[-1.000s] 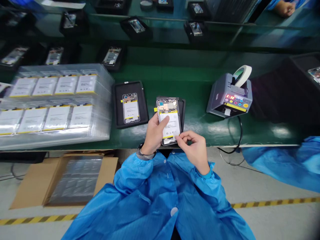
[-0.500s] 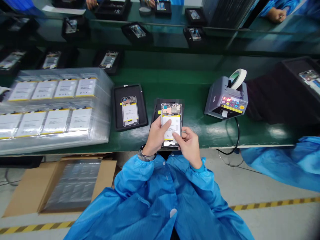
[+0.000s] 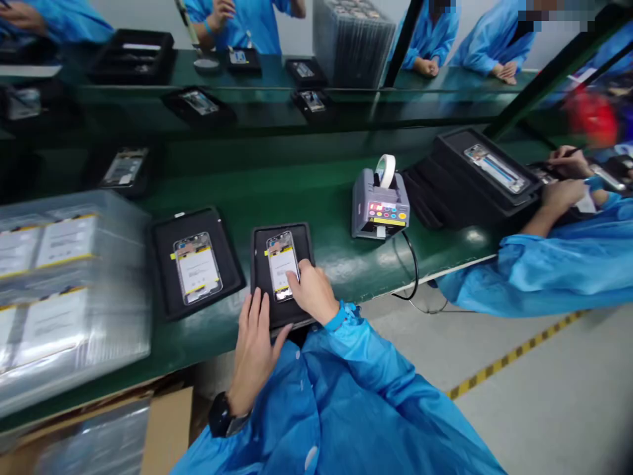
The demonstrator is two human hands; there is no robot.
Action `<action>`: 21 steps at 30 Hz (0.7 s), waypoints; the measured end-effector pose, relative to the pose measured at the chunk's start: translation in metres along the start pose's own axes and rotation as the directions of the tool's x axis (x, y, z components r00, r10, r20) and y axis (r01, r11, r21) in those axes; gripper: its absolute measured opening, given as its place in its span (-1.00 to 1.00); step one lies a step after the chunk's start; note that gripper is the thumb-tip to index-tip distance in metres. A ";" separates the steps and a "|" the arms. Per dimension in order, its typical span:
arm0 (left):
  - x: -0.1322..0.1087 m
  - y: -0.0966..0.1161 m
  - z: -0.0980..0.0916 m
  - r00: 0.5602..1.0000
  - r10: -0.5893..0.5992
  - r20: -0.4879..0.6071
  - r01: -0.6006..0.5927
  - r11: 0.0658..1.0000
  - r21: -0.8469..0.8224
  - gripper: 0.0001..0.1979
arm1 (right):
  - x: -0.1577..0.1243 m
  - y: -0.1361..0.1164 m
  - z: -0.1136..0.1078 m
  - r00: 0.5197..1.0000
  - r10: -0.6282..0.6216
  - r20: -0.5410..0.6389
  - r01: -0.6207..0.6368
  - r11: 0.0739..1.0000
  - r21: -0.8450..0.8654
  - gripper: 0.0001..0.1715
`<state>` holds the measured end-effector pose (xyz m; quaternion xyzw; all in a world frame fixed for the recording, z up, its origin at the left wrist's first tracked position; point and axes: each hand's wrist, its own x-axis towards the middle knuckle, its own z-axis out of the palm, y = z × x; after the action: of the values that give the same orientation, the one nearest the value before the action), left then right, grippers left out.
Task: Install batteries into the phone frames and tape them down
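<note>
An opened phone (image 3: 283, 267), with a white battery and exposed circuitry, lies in a black tray (image 3: 260, 264) in front of me. My right hand (image 3: 315, 293) is closed at the phone's right edge, the thumb over its face; the fingertips are partly hidden. Stretched flat, my left hand (image 3: 254, 346) rests at the tray's lower left corner, apart from the phone. To the left, a second opened phone (image 3: 198, 269) with a battery sits in another black tray (image 3: 165, 290).
Stacked clear plastic trays (image 3: 123, 264) of batteries stand at left. A tape dispenser (image 3: 380, 204) with a cable is on the right. Beyond it, a co-worker's hands (image 3: 564, 191) are near a phone on black trays (image 3: 455, 142). An open cardboard box (image 3: 168, 429) sits below.
The phone has gone from both hands down into the tray. My left hand has let go and flattened at the tray's edge; my right stays at the phone. The view has swung right.
</note>
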<state>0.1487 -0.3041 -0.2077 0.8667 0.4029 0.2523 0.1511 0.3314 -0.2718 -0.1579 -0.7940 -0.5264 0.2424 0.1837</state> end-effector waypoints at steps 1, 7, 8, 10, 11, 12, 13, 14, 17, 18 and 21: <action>0.003 0.001 0.004 1.000 0.004 -0.019 -0.003 1.000 0.027 -0.20 | 0.003 -0.004 -0.003 1.000 -0.005 -0.001 0.005 0.997 -0.080 -0.72; 0.075 -0.017 0.016 1.000 -0.014 -0.003 0.014 0.980 0.199 -0.29 | 0.006 0.013 -0.047 0.981 -0.141 -0.133 0.114 0.974 -0.195 -0.59; 0.100 -0.024 0.016 0.999 -0.037 0.031 0.029 0.974 0.226 -0.30 | 0.002 0.025 -0.062 0.971 -0.159 -0.178 0.137 0.982 -0.133 -0.61; 0.157 -0.038 0.016 0.989 -0.099 0.108 0.066 0.959 0.277 -0.30 | -0.008 0.060 -0.101 0.939 -0.121 -0.323 0.140 0.989 0.036 -0.59; 0.187 -0.046 0.016 0.981 -0.129 0.146 0.082 0.954 0.288 -0.31 | -0.013 0.081 -0.124 0.898 -0.064 -0.436 0.127 0.985 0.116 -0.57; 0.216 -0.054 0.015 0.972 -0.155 0.177 0.099 0.953 0.288 -0.33 | -0.017 0.104 -0.150 0.829 0.016 -0.559 0.096 0.981 0.171 -0.56; 0.243 -0.062 0.015 0.965 -0.181 0.191 0.125 0.953 0.276 -0.35 | -0.021 0.128 -0.176 0.721 0.121 -0.682 0.033 0.977 0.209 -0.56; 0.267 -0.070 0.014 0.961 -0.205 0.188 0.154 0.956 0.251 -0.35 | -0.023 0.151 -0.204 0.601 0.219 -0.769 -0.056 0.971 0.232 -0.60; 0.311 -0.086 0.013 0.970 -0.221 0.100 0.203 0.965 0.163 -0.25 | -0.024 0.210 -0.278 0.300 0.406 -0.863 -0.410 0.872 0.268 -0.71; 0.317 -0.089 0.012 0.974 -0.218 0.067 0.206 0.967 0.148 -0.24 | -0.021 0.223 -0.297 0.276 0.457 -0.845 -0.511 0.815 0.274 -0.71; 0.319 -0.091 0.011 0.979 -0.203 0.029 0.196 0.969 0.152 -0.33 | -0.007 0.240 -0.333 0.332 0.559 -0.760 -0.667 0.709 0.230 -0.62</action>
<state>0.2728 -0.0003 -0.1588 0.8360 0.5021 0.1860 0.1198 0.7006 -0.3813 -0.0168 -0.9620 -0.0636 -0.1139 0.2401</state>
